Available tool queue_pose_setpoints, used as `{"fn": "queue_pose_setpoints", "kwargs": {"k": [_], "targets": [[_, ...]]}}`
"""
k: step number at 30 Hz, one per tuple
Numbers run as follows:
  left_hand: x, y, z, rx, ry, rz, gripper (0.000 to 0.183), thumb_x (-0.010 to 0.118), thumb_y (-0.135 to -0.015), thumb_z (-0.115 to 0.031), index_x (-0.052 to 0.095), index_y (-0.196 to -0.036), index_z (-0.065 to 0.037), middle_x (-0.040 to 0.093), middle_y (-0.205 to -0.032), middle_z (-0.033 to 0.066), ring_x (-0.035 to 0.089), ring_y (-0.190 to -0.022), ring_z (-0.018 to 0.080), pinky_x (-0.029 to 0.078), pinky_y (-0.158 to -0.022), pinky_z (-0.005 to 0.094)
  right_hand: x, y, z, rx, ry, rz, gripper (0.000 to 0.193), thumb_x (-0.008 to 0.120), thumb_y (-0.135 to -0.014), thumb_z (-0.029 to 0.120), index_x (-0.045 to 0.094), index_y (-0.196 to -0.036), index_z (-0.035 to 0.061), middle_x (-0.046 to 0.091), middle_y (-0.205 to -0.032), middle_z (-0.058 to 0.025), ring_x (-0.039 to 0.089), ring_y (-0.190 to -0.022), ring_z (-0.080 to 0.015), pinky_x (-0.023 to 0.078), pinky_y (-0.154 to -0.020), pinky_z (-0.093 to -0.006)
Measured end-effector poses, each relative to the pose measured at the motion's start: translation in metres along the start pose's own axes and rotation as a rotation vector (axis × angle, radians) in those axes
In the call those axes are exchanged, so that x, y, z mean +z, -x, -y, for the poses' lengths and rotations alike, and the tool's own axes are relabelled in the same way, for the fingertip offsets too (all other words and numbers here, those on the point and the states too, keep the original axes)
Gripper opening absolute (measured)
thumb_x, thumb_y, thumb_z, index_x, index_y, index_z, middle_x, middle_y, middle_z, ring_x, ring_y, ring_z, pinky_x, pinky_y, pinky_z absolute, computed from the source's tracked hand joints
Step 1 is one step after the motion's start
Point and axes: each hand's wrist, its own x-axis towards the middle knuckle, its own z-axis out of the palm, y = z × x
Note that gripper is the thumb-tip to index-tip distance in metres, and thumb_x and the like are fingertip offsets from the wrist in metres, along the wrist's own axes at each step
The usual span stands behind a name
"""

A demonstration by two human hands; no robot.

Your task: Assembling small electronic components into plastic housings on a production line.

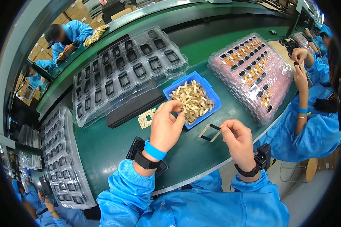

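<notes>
My right hand (pixel 237 141) pinches one edge of a small rectangular frame (pixel 205 137) with two black sides and two pale sides, held just above the green table. My left hand (pixel 166 123) is at the near left rim of a blue bin (pixel 215 99), its thumb and fingertips drawn together. Whether anything small is between them I cannot make out. Curled tan paper strips (pixel 192 99) are heaped in the bin. Beside my left hand, a cream sheet of thin cut-out strips (pixel 146 118) lies on the table.
Clear trays of black frames (pixel 119 68) fill the far left, and another such tray (pixel 62 166) stands at the left edge. At right is a stack of pink trays (pixel 250 75) with small black and orange parts. A co-worker in blue (pixel 307 128) sits close on the right.
</notes>
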Motion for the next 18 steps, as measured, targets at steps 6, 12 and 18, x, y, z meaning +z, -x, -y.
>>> {"fn": "queue_pose_setpoints", "kwargs": {"k": [6,12,18], "targets": [[0.004,-0.006,0.017,0.190,-0.136,-0.014,0.013,0.060,-0.091,-0.005,0.069,-0.097,0.002,0.061,-0.091,0.0054,0.052,-0.066,0.0079,0.043,-0.059,0.0231,0.004,0.000,0.002,-0.061,0.034,0.005,0.008,0.062,-0.089,0.005,0.066,-0.089,-0.0022,0.060,-0.080,-0.0047,0.054,-0.071,-0.0105,0.044,-0.066,-0.0254],[0.003,-0.006,0.010,0.234,-0.053,-0.086,0.015,0.055,-0.093,-0.002,0.069,-0.097,0.001,0.061,-0.087,0.0070,0.057,-0.075,0.0127,0.045,-0.062,0.0247,0.008,0.000,0.002,-0.108,0.063,0.005,0.008,0.062,-0.088,0.005,0.066,-0.088,-0.0025,0.060,-0.078,-0.0055,0.054,-0.070,-0.0115,0.044,-0.066,-0.0260],[0.002,-0.006,0.005,0.099,-0.060,0.009,0.016,0.055,-0.093,-0.003,0.069,-0.099,0.002,0.062,-0.087,0.0079,0.059,-0.072,0.0135,0.047,-0.065,0.0251,0.014,0.006,0.007,-0.129,0.072,0.006,0.009,0.062,-0.089,0.005,0.066,-0.088,-0.0027,0.060,-0.079,-0.0063,0.055,-0.070,-0.0123,0.045,-0.066,-0.0263]]}}
